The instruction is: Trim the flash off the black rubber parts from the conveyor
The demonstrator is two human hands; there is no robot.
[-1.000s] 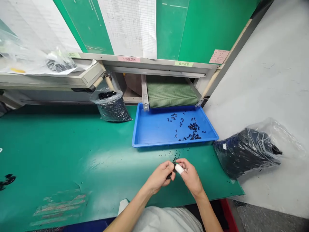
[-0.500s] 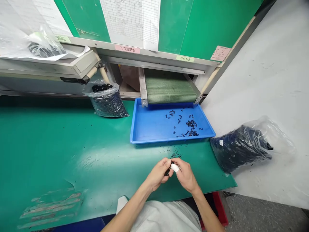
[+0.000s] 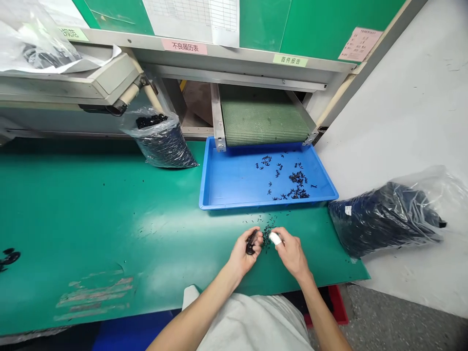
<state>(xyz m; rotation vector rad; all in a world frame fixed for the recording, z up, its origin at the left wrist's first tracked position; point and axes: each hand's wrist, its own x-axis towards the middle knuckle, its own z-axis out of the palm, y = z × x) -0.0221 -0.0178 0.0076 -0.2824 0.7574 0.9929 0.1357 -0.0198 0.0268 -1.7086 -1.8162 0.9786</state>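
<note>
Your left hand (image 3: pixel 243 256) cups a clump of small black parts (image 3: pixel 251 242), and your right hand (image 3: pixel 291 253), one finger white-taped, pinches just beside it, can't tell what. Both sit over the green tabletop (image 3: pixel 80 214).

A green mesh conveyor belt (image 3: pixel 263 122) met a blue plastic tray (image 3: pixel 226 185) on my green bench mat (image 3: pixel 73 219), a bulging plastic bag (image 3: pixel 383 219) lying to my right.

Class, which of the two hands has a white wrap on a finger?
The right hand: a white wrap covers one finger, while the left hand shows no wrap and cups small black parts.
</note>
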